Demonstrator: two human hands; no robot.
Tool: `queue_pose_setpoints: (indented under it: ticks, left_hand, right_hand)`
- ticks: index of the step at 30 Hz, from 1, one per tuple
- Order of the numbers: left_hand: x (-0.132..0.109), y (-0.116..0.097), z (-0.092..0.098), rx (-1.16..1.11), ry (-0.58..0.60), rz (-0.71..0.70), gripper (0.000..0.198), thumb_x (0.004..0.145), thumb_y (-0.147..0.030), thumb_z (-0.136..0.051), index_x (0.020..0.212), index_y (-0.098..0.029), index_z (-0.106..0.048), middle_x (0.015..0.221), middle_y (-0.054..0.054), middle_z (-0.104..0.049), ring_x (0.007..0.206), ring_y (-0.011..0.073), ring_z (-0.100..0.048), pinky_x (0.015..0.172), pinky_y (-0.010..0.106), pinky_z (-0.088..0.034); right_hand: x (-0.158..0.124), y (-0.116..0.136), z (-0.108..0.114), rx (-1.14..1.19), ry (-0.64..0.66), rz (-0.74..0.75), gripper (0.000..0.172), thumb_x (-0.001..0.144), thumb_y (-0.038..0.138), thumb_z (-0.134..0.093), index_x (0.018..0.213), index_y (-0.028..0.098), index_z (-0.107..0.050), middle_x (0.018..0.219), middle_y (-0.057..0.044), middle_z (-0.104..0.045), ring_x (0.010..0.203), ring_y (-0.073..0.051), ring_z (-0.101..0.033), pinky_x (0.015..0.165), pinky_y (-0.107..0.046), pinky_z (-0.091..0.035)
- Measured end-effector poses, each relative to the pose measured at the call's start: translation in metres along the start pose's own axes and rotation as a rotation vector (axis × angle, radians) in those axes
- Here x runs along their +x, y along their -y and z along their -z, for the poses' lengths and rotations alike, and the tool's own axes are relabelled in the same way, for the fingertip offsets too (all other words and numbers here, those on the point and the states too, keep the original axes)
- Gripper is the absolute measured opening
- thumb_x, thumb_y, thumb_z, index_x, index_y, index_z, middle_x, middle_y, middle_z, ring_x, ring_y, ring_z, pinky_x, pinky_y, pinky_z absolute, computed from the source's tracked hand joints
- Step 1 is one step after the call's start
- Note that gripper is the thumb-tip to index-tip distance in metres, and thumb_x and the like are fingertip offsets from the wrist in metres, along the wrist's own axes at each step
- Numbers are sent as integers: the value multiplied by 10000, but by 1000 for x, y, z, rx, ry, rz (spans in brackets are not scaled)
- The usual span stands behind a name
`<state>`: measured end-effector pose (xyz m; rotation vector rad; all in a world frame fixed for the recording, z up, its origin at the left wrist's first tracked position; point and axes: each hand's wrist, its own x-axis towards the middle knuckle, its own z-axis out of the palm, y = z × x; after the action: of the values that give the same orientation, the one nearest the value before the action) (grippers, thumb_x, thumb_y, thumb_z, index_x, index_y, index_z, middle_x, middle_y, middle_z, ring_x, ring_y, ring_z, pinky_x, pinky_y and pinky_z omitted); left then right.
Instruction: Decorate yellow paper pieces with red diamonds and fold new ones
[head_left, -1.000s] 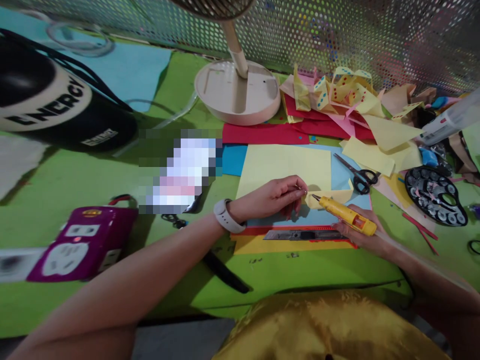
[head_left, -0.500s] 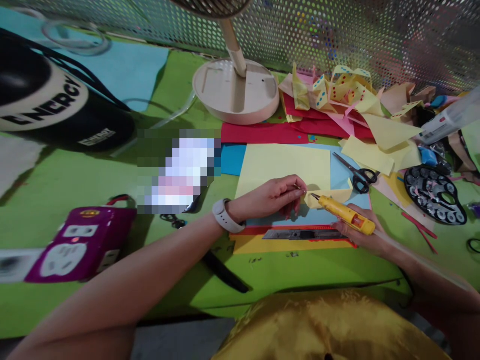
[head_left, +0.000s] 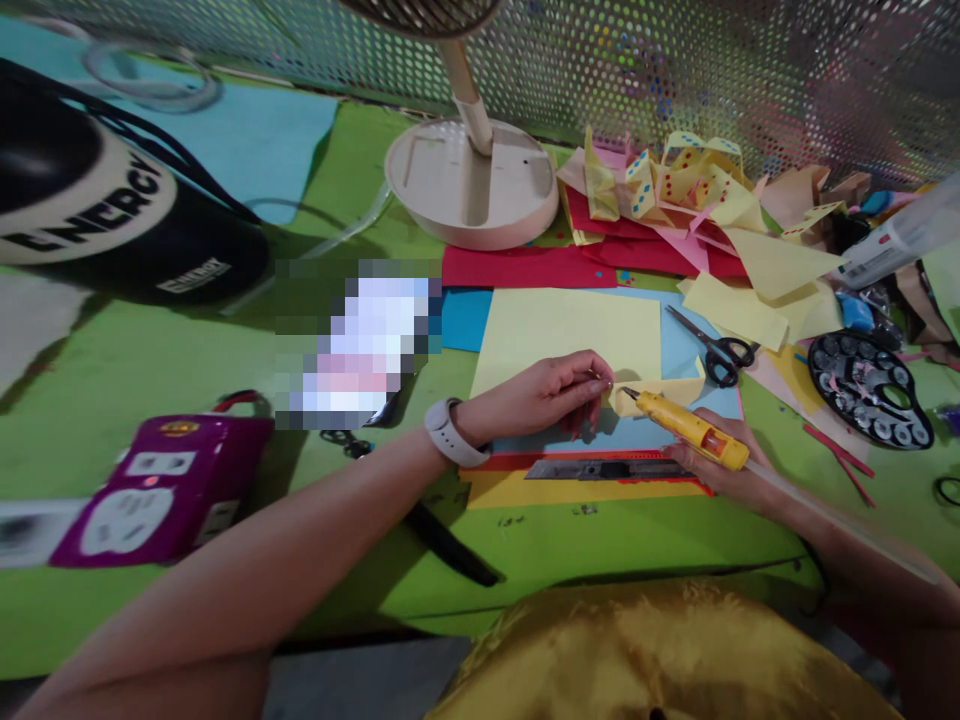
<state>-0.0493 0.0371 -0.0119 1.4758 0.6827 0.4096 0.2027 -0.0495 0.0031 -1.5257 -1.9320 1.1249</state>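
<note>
My left hand (head_left: 574, 392), with a white band on the wrist, pinches at the left end of a small folded yellow paper piece (head_left: 664, 392); what lies between the fingertips is too small to make out. My right hand (head_left: 712, 470) is closed round a yellow glue gun (head_left: 694, 430), whose dark tip points left, close over the folded piece. Beneath the hands lie a large pale yellow sheet (head_left: 570, 325) and a light blue sheet (head_left: 525, 440). A grey cutter (head_left: 607, 469) rests along their near edge. Black scissors (head_left: 716, 350) lie on the right.
A fan base (head_left: 472, 190) stands at the back, beside piled paper scraps (head_left: 675, 190). On the left are a dark bottle (head_left: 150, 210), a purple power socket block (head_left: 169, 480) and a blurred-out phone (head_left: 367, 345). A black palette (head_left: 870, 390) sits on the right.
</note>
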Motion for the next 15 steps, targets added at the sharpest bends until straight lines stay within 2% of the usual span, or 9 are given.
queue_pose_setpoints:
  ticks: [2, 15]
  left_hand:
    - [0, 0, 0, 12, -3, -2, 162, 945, -353, -421, 948, -197, -466, 656, -33, -610, 469, 87, -551, 436, 194, -456]
    - [0, -3, -1, 11, -11, -3, 159, 940, -344, -422, 942, -193, -470, 674, -22, -620, 474, 91, -557, 440, 205, -455]
  right_hand:
    - [0, -1, -1, 26, -36, -6, 336, 820, 418, -621, 668, 228, -389, 565, 61, -388, 479, -95, -365, 459, -248, -306]
    - [1, -2, -1, 34, -38, 19, 337, 803, 389, -656, 662, 226, -396, 550, 67, -391, 468, -86, -358, 450, -238, -297]
